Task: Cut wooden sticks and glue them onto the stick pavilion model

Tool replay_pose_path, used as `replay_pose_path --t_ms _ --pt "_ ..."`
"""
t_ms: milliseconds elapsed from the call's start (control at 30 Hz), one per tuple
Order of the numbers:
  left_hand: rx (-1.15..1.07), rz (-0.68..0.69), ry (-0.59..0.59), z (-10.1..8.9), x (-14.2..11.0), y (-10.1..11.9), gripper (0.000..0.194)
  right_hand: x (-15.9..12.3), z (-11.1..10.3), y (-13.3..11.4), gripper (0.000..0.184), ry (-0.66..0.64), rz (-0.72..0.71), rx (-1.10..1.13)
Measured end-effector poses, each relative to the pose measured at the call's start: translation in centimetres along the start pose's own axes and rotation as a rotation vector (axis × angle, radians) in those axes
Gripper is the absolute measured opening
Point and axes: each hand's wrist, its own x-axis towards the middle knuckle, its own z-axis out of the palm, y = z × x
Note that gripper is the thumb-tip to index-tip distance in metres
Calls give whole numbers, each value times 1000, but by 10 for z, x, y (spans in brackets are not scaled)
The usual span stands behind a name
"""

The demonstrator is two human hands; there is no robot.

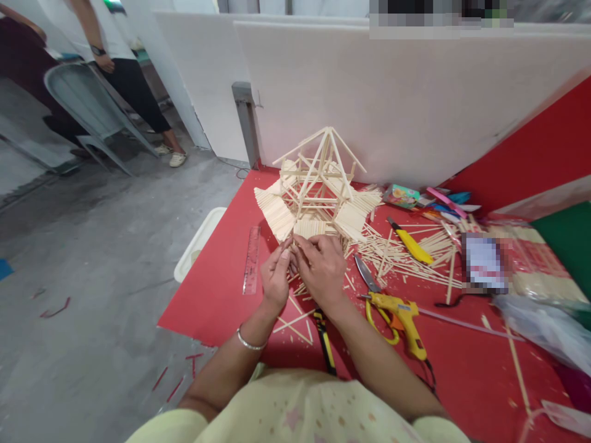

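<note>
Stick model, pale, peaked, skeletal; left hand, right hand together, grip unclear.

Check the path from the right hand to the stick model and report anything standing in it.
Nothing visible stands in it: the right hand is close by the near side of the stick model. The scissors, glue gun and main heap of loose sticks lie off to the right. Whether the hand touches the model is unclear.

One stick model, one ruler, one glue gun, one pair of scissors
</note>
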Motion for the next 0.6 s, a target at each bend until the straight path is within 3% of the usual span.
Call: replay_pose_path --t_ms 367,600 --pt "-24 -14 30 -1 0 -5 33 -7 -1 -2 17 58 20 25" --pt "223 23 148 4 3 0 28 -13 -2 -4 20 83 33 51"
